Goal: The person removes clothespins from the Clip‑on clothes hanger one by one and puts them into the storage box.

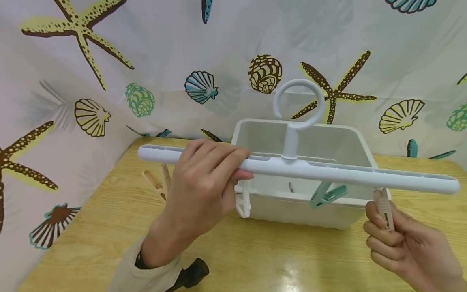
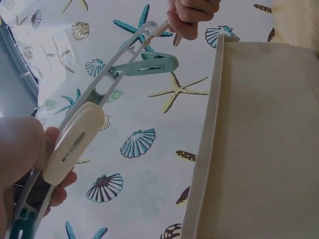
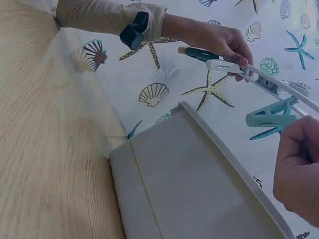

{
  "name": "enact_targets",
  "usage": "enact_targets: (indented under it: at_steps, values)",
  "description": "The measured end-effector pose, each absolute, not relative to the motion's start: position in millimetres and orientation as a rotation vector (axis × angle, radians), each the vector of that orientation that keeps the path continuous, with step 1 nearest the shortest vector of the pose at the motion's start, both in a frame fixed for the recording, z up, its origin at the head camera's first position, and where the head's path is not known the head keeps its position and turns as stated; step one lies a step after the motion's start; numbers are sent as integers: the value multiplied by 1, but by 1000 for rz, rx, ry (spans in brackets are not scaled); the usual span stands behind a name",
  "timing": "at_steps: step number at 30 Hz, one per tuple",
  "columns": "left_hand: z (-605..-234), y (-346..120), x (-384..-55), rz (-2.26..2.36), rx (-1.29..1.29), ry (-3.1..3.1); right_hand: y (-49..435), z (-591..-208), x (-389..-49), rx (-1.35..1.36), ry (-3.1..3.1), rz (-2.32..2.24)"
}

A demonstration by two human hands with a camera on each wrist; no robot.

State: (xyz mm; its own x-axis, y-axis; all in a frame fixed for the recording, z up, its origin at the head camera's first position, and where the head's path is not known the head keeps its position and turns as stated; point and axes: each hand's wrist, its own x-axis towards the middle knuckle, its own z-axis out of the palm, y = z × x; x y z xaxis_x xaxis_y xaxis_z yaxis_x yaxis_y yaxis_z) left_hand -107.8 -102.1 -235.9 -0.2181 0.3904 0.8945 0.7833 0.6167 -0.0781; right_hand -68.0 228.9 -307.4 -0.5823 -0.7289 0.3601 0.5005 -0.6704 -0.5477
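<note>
A pale plastic clip hanger [image 1: 343, 172] with a round hook [image 1: 319, 97] is held up level in front of me. My left hand [image 1: 204, 182] grips its bar left of the hook. Close by that hand hangs a white clip [image 2: 75, 144]. A teal clip [image 1: 328, 195] hangs right of the hook, its handles pointing down. At the right part of the bar my right hand [image 1: 405, 239] pinches a beige clip [image 1: 383, 209] between thumb and curled forefinger. Further beige clip parts [image 1: 157, 182] show under the bar's left end, partly behind my left hand.
Behind and below the hanger, a white plastic bin [image 1: 292, 209] stands on the wooden table [image 1: 109, 227]. A small dark item shows inside it. A cloth [image 1: 226, 36] printed with shells and starfish rises behind the table. A black strap piece [image 1: 195, 272] juts from the left wrist.
</note>
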Motion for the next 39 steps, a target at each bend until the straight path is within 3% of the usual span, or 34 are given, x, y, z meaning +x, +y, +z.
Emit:
enact_targets:
  at_steps: [9,18,28,39]
  values:
    - [-236,-104,-107,-511,-940,-1865,236,-315,-74,-832,891,-2282]
    - [-235,-103,-107,-504,-936,-1890,245,-319,-74,-723,1462,-2221]
    - [-236,-103,-108,-502,-928,-1919,243,-320,-72,-951,1934,-2051]
    - [-238,-101,-112,-505,-917,-1941,238,-310,-61,-1014,2344,-1854]
